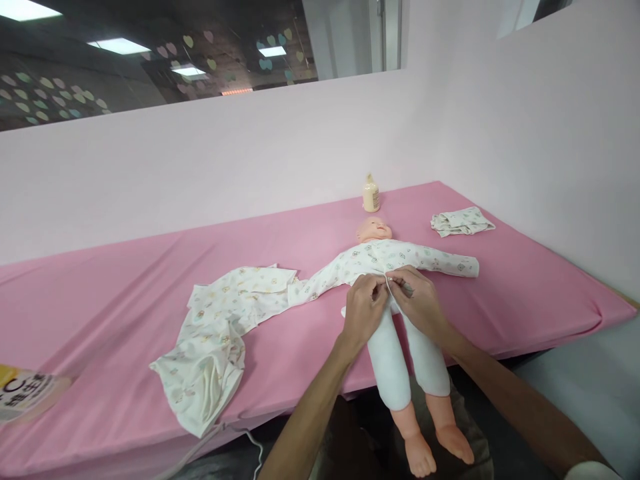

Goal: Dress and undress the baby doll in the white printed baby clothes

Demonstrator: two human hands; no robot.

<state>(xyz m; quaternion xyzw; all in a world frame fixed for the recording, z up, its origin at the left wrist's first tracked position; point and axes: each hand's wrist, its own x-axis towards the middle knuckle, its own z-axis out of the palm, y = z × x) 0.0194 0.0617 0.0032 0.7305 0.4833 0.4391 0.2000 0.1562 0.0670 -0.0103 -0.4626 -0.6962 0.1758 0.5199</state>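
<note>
A baby doll [375,230] lies on its back on the pink-covered table, arms spread and lower legs hanging past the near edge. It wears a white printed shirt [373,257] and white trousers [387,360]; its feet are bare. My left hand [364,305] is closed in a pinch at the shirt's lower front, around the doll's waist. Beside it, my right hand [419,299] pinches the same white fabric edge, the fingertips of both hands nearly meeting. The fingers partly hide what exactly is held there.
Printed baby clothes [215,340] lie spread left of the doll, touching its sleeve. A pump bottle [371,197] stands behind its head. Folded printed cloth [463,222] lies at the back right. A labelled bottle [30,397] is at far left; a white cord [193,455] hangs in front.
</note>
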